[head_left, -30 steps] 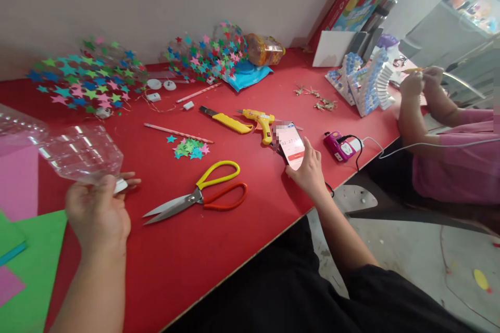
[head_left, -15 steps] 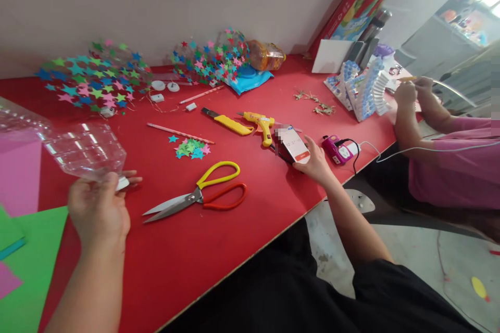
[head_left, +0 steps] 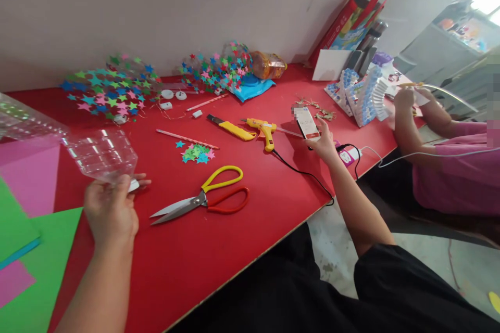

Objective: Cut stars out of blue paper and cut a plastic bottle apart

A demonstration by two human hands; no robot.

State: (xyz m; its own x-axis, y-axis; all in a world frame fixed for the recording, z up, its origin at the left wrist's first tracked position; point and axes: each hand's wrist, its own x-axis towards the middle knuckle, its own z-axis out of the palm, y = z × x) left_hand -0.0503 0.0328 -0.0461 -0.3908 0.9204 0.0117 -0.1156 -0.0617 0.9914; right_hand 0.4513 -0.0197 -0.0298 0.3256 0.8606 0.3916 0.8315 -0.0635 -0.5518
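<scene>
My left hand [head_left: 113, 210] is closed around the white-capped end of a clear plastic bottle [head_left: 102, 155], which lies tilted toward the left edge. In my right hand [head_left: 325, 144] is a smartphone [head_left: 308, 123], its lit screen showing digits and a red button, held just above the table. Large scissors [head_left: 200, 199] with one yellow and one red handle lie between my hands. A yellow glue gun [head_left: 264, 130] rests left of the phone, beside a yellow utility knife [head_left: 232, 128]. Loose paper stars [head_left: 197, 153] are piled near a pink pencil [head_left: 186, 138].
Star-covered clear bottles [head_left: 109, 91] stand along the wall, near a blue packet [head_left: 253, 87]. Green and pink sheets [head_left: 29, 177] cover the table's left side. A purple power adapter [head_left: 347, 156] with cables sits right. Beyond it, a person's hands [head_left: 414, 101] work beside a blue-white folded-paper piece [head_left: 361, 96].
My right hand has moved the phone away from me and slightly right, uncovering the glue gun's black cord. The whole view has shifted a little; my left hand keeps its hold on the bottle.
</scene>
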